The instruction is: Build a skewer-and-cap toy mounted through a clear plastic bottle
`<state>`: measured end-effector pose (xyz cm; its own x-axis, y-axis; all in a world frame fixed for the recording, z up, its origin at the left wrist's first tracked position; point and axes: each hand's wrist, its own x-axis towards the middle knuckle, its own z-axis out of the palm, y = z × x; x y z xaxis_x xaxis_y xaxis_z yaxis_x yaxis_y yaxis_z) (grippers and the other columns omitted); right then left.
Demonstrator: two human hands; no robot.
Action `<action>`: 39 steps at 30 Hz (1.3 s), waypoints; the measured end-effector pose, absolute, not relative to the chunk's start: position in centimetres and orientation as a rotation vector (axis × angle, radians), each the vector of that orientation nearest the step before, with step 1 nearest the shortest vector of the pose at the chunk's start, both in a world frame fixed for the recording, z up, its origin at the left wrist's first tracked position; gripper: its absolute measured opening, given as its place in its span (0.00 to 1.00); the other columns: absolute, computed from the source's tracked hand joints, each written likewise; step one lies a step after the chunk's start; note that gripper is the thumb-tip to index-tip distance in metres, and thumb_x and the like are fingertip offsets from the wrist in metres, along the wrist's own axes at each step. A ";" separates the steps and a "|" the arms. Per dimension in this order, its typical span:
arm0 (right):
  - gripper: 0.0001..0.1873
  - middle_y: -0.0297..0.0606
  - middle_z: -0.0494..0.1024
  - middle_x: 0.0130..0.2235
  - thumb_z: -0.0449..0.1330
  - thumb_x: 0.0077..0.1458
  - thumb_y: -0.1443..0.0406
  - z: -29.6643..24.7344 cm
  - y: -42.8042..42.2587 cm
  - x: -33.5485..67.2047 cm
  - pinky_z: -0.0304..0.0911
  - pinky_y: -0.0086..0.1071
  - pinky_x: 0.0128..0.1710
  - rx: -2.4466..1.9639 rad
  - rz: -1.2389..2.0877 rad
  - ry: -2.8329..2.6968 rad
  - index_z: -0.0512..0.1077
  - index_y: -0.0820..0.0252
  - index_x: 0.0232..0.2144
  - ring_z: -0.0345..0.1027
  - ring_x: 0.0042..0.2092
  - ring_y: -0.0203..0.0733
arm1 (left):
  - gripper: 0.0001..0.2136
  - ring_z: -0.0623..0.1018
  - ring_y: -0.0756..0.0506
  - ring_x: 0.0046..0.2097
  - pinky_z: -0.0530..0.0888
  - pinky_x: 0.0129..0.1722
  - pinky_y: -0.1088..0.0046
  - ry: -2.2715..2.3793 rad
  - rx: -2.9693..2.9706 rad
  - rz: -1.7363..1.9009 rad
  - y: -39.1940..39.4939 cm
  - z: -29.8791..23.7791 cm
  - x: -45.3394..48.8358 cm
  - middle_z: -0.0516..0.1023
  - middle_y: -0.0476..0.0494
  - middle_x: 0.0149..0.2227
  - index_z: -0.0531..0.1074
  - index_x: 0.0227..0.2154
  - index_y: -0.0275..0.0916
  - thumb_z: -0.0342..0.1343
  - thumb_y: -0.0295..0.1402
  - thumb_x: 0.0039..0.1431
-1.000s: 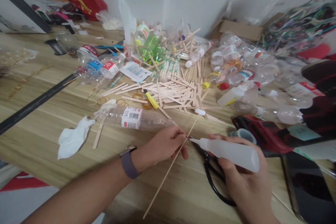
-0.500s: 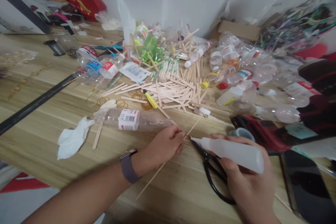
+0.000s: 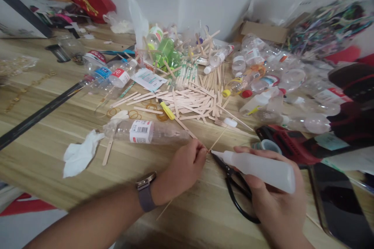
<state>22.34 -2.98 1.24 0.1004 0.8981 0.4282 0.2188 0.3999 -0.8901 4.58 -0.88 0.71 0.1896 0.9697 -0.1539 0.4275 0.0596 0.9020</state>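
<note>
My left hand [image 3: 187,165] is closed in a pinch around a thin bamboo skewer [image 3: 218,137], which sticks out on both sides of the fist. A flat wooden stick [image 3: 184,125] runs up to the same fingertips; whether they grip it too is hidden. My right hand [image 3: 277,202] is wrapped round a white squeeze bottle [image 3: 260,170], tilted with its narrow nozzle close to the skewer by my left fingertips. Under the bottle lie black-handled scissors [image 3: 238,188]. A clear plastic bottle [image 3: 163,132] with a label lies on its side just beyond my left hand.
Craft sticks [image 3: 193,105] lie heaped mid-table, with a yellow-handled tool [image 3: 166,109] beside them. Plastic bottles [image 3: 274,70] crowd the back right. A red and black power tool [image 3: 292,144] and a phone [image 3: 341,202] are at the right. A crumpled tissue [image 3: 82,153] lies left.
My left hand has turned slightly, and less of the skewer's near end shows below it. The squeeze bottle's nozzle stays close to the left fingertips.
</note>
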 end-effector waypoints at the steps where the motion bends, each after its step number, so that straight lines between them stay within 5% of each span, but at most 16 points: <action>1: 0.20 0.41 0.82 0.41 0.69 0.47 0.58 1.3 -3.0 22.3 0.72 0.35 0.43 -1.080 0.676 -1.424 0.69 0.54 0.41 0.78 0.43 0.46 | 0.08 0.69 0.48 0.29 0.62 0.29 0.72 1.390 1.543 0.724 -1.0 0.7 4.6 0.70 0.49 0.28 0.63 0.32 0.39 0.44 0.34 0.64; 9: 0.18 0.41 0.83 0.38 0.69 0.46 0.58 2.8 -3.5 22.0 0.74 0.40 0.39 -1.119 0.545 -1.528 0.71 0.53 0.38 0.78 0.39 0.51 | 0.08 0.72 0.47 0.33 0.64 0.32 0.71 1.375 1.661 0.754 -1.8 1.0 4.6 0.73 0.47 0.32 0.64 0.34 0.39 0.43 0.35 0.66; 21: 0.15 0.43 0.83 0.39 0.68 0.48 0.64 2.6 -4.3 22.8 0.72 0.34 0.22 -0.936 0.515 -1.655 0.72 0.53 0.40 0.79 0.35 0.52 | 0.10 0.73 0.47 0.31 0.64 0.30 0.72 1.345 1.744 0.766 -2.3 0.9 4.6 0.74 0.48 0.31 0.64 0.37 0.40 0.41 0.37 0.67; 29: 0.18 0.41 0.83 0.37 0.70 0.44 0.62 2.5 -4.2 22.6 0.75 0.38 0.32 -0.966 0.565 -1.542 0.73 0.52 0.40 0.78 0.37 0.52 | 0.09 0.73 0.47 0.32 0.63 0.30 0.71 1.335 1.715 0.760 -2.2 0.9 4.6 0.74 0.48 0.31 0.65 0.36 0.40 0.41 0.36 0.67; 35: 0.15 0.35 0.81 0.35 0.69 0.46 0.58 2.7 -3.2 22.4 0.73 0.27 0.29 -1.021 1.123 -0.998 0.73 0.50 0.38 0.76 0.33 0.39 | 0.08 0.71 0.48 0.31 0.63 0.31 0.72 1.331 1.609 0.792 -1.9 1.0 4.7 0.73 0.48 0.31 0.65 0.34 0.39 0.44 0.34 0.66; 39: 0.21 0.33 0.81 0.38 0.69 0.43 0.50 2.5 -2.8 22.7 0.74 0.25 0.33 -1.005 1.490 -0.756 0.73 0.46 0.40 0.78 0.40 0.42 | 0.08 0.71 0.49 0.31 0.63 0.31 0.72 1.330 1.567 0.795 -1.8 1.0 4.8 0.73 0.48 0.31 0.66 0.34 0.38 0.45 0.34 0.65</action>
<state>22.74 -2.85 2.54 -0.0058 0.9838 -0.1790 -0.4363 -0.1636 -0.8848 4.81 -1.84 1.04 0.2131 0.9739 -0.0783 0.3923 -0.0119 0.9198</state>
